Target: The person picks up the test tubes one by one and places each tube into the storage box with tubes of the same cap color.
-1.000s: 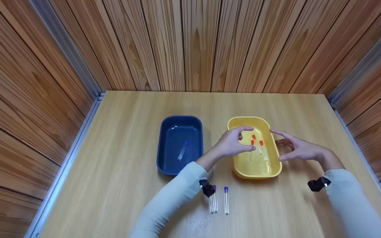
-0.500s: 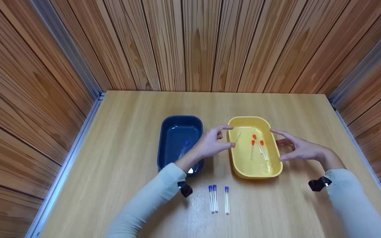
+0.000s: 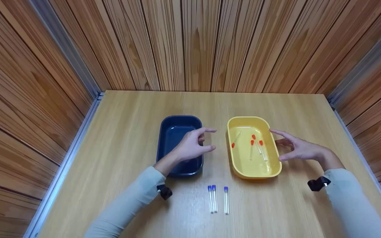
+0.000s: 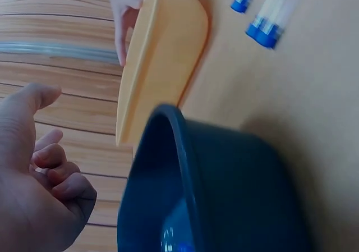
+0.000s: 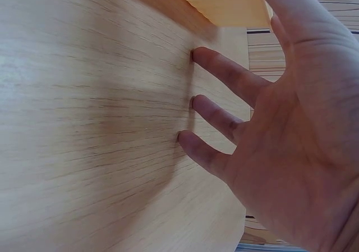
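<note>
My left hand (image 3: 190, 145) hovers over the blue tray (image 3: 172, 132), holding nothing; thumb and index finger stretch apart while the others curl loosely. In the yellow tray (image 3: 243, 167) lie several red-capped test tubes (image 3: 251, 145); one red-capped tube (image 3: 233, 145) rests near its left wall. At that tray's right rim, my right hand (image 3: 298, 148) has its index finger and thumb at the edge. Its other fingertips (image 5: 207, 58) rest on the table in the right wrist view. In the left wrist view, a little blue shows inside the blue tray (image 4: 241, 179); the head view hides this spot.
Two blue-capped test tubes (image 3: 215, 200) lie side by side in front of the trays, and a third blue-capped tube (image 3: 226, 201) lies just right of them. Wood-plank walls (image 3: 198, 46) enclose the wooden table (image 3: 121, 132) at the back and sides.
My left hand released a red-capped test tube by the yellow tray's left wall, then moved left, away from that tray and over the blue one. The right hand stayed in place.
</note>
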Action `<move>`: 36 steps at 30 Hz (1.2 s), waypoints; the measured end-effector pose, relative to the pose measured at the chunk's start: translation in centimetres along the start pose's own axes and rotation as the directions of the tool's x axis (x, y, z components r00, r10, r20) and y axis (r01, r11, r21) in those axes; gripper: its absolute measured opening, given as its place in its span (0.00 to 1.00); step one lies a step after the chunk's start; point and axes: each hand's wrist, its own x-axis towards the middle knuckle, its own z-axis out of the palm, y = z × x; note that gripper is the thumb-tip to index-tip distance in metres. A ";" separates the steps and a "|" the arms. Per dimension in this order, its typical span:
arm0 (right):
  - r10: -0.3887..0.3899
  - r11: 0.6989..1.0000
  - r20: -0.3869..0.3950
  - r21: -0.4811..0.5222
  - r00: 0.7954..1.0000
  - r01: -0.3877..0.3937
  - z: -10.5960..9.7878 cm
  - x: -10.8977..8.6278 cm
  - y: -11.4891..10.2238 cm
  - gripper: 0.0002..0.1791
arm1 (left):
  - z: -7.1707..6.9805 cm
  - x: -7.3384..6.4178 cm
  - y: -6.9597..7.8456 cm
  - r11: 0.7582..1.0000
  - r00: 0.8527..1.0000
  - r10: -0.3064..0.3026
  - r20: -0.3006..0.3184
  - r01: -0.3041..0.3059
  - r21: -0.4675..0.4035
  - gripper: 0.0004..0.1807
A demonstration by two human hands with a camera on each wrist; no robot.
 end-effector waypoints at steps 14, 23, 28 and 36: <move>0.008 1.000 -0.007 -0.020 1.000 -0.009 0.0 -0.1 0.3 0.65 | -5.1 -2.2 -1.4 1.000 0.998 -0.030 -0.061 0.030 -0.004 0.33; -0.003 1.000 0.003 -0.019 1.000 0.003 -0.1 -0.1 0.1 0.65 | -7.1 -3.8 -3.5 0.997 0.993 -0.080 -0.091 0.081 0.003 0.33; 0.008 1.000 -0.001 -0.013 1.000 -0.008 -0.1 -0.1 -0.1 0.65 | -8.2 -4.5 -4.3 0.996 0.986 -0.092 -0.141 0.092 -0.011 0.34; 0.017 1.000 0.001 -0.019 1.000 -0.017 -0.1 0.1 0.0 0.65 | -9.5 -5.1 -5.7 0.999 0.971 -0.042 -0.237 0.035 -0.032 0.32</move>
